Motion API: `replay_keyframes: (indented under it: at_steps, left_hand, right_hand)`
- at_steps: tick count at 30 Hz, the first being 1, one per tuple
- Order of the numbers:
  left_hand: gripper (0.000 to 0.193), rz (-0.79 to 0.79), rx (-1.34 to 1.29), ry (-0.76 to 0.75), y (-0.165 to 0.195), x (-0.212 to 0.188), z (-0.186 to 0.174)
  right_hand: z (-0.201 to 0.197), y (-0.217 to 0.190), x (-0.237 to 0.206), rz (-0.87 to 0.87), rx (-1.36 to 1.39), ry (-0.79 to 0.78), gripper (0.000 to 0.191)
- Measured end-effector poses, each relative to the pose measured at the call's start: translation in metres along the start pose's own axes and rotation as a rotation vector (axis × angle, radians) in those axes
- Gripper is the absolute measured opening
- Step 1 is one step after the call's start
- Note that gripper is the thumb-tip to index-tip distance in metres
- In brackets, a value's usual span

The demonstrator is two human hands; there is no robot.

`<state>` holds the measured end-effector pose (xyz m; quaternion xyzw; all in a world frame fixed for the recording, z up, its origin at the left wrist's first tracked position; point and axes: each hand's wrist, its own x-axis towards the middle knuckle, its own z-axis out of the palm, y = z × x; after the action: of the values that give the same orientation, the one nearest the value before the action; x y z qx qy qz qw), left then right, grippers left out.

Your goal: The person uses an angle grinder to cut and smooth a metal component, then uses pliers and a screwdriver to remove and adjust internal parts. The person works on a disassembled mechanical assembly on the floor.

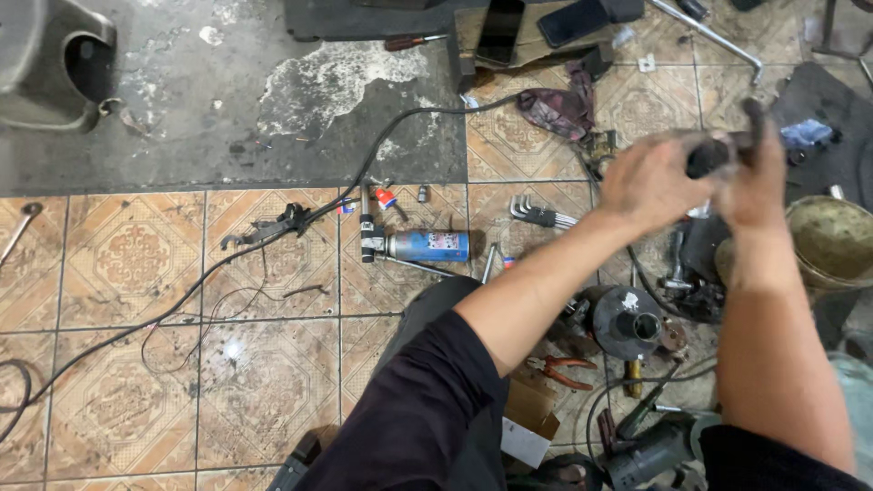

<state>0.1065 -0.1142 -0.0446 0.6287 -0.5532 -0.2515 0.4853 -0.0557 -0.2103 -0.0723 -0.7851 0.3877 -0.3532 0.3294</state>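
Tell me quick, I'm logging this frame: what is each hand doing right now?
Left hand: closed around a dark cylindrical part.
Right hand: also gripping that part; motion blur hides the exact grip.

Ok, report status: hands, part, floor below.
Both hands, left hand and right hand, grip a dark part, blurred. Below: black cylinder, red pliers.

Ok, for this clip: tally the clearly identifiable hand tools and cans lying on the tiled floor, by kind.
Blue spray can: 1
Red-handled pliers: 1
Hex key set: 1
Screwdriver: 1
Total: 4
Both hands, left hand and right hand, grip a dark part, not counted.
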Motion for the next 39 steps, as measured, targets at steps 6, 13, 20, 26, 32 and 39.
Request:
replay_keyframes:
  at_steps: [6,13,20,26,32,39]
  left_hand:
    - [0.041,0.128,-0.025,0.192,0.007,-0.011,-0.018]
    - [0.027,0.092,-0.18,0.037,0.018,-0.012,-0.017]
    - [0.019,0.154,-0.097,0.035,0.017,-0.02,-0.031]
    - [0.018,0.148,-0.043,0.035,0.017,-0.023,-0.033]
    - [0.019,0.15,0.026,-0.016,0.019,-0.026,-0.031]
    - [0.02,0.129,0.06,-0.021,0.02,-0.027,-0.026]
  right_hand:
    - [0.001,-0.039,-0.016,-0.08,-0.297,-0.179,0.061]
    - [-0.054,-0.023,-0.042,0.193,-0.37,-0.132,0.057]
    - [-0.084,-0.019,-0.049,0.242,-0.302,-0.003,0.052]
    - [-0.098,-0.018,-0.046,0.306,-0.286,0.013,0.051]
    - [-0.109,-0.004,-0.05,0.366,-0.275,0.016,0.049]
    - [-0.117,0.013,-0.054,0.371,-0.26,0.048,0.048]
